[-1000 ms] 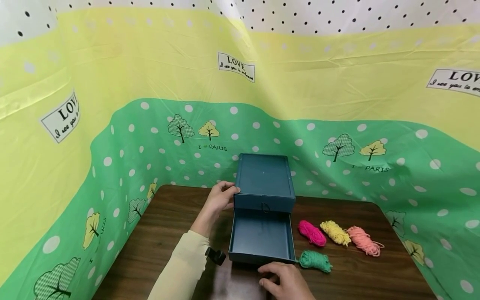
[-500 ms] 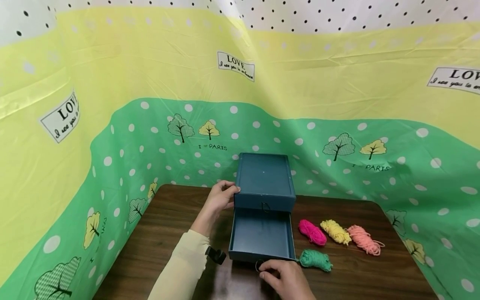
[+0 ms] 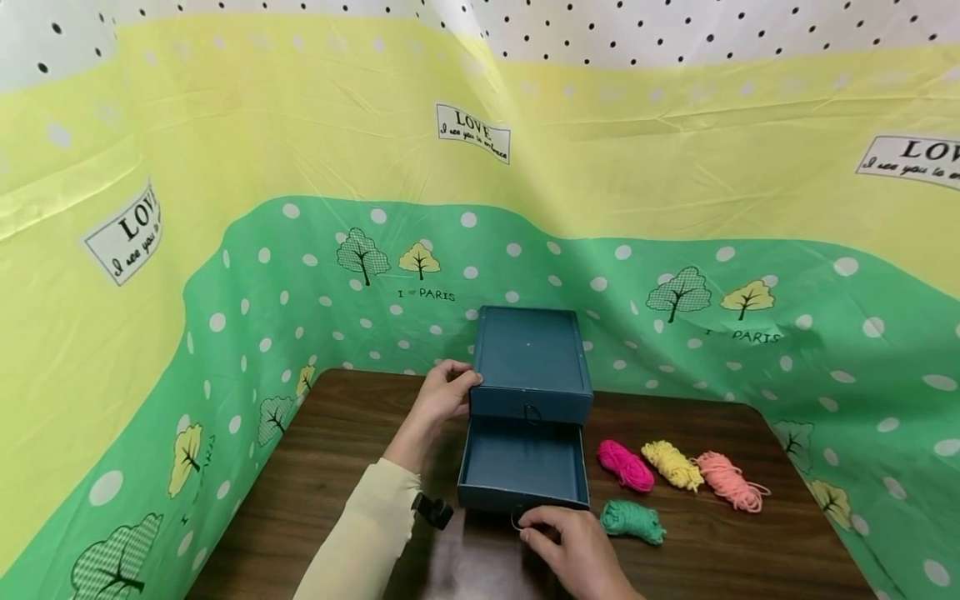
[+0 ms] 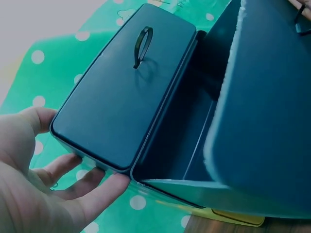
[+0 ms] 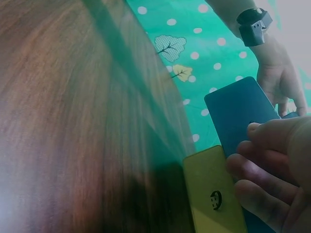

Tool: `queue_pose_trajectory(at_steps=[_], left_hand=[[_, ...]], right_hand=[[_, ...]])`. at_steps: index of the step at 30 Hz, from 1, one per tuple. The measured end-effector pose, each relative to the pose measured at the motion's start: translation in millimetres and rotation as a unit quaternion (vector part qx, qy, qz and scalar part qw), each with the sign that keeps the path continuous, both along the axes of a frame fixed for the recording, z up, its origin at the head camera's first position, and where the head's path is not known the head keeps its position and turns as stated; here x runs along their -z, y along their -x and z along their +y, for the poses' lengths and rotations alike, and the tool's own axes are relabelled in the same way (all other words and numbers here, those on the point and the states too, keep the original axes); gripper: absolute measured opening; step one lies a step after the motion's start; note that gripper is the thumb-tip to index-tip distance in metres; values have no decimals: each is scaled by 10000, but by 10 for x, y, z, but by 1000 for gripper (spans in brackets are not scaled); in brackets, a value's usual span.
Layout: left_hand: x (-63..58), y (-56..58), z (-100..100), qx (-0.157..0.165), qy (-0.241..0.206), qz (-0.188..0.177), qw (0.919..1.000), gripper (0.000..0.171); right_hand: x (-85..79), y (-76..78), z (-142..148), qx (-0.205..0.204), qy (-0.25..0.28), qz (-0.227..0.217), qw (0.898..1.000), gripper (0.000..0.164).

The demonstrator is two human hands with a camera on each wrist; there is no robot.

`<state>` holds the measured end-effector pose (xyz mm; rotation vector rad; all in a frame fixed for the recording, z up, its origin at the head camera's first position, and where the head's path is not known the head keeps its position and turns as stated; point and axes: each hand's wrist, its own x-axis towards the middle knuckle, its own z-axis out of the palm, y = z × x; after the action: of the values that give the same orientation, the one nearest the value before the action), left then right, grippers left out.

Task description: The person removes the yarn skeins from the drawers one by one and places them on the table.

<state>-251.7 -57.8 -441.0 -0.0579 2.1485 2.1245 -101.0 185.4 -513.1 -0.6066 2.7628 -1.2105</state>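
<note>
A dark blue drawer box [image 3: 528,350] stands toward the back of the table, its lower blue drawer [image 3: 517,467] pulled out and nothing lying in it. My left hand [image 3: 442,392] holds the box at its left front corner; in the left wrist view the thumb and fingertips meet two edges of the upper drawer [image 4: 116,97]. At the front of the pulled-out drawer, my right hand [image 3: 573,542] pinches the dark loop pull [image 3: 516,518] between thumb and forefinger. The right wrist view shows the remaining fingers bent beside the drawer front [image 5: 238,104].
Four hanks lie right of the drawer: magenta yarn [image 3: 626,465], yellow yarn [image 3: 672,465], coral yarn [image 3: 731,481] and green yarn [image 3: 632,521], nearest. A yellow drawer front [image 5: 211,189] sits below the blue one. A patterned curtain [image 3: 360,325] borders the dark wooden table [image 3: 360,400].
My right fingers have taken hold of the loop pull, and the lower drawer has slid a little inward toward the box. My left hand has stayed in place.
</note>
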Motion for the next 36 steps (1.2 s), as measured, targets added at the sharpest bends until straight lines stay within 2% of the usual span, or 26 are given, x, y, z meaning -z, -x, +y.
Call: queue_pose_trajectory(at_steps=[7, 23, 36], left_hand=[[-9, 19, -42, 97, 56, -6, 9999, 46], [-74, 11, -33, 86, 90, -91, 9999, 41], [-66, 12, -41, 143, 38, -136, 9998, 45]], right_hand=[[-34, 58, -7, 142, -128, -24, 9998, 6], [-90, 247, 23, 760, -199, 577, 9952, 8], [-76, 411, 7, 916, -77, 782, 9927, 12]])
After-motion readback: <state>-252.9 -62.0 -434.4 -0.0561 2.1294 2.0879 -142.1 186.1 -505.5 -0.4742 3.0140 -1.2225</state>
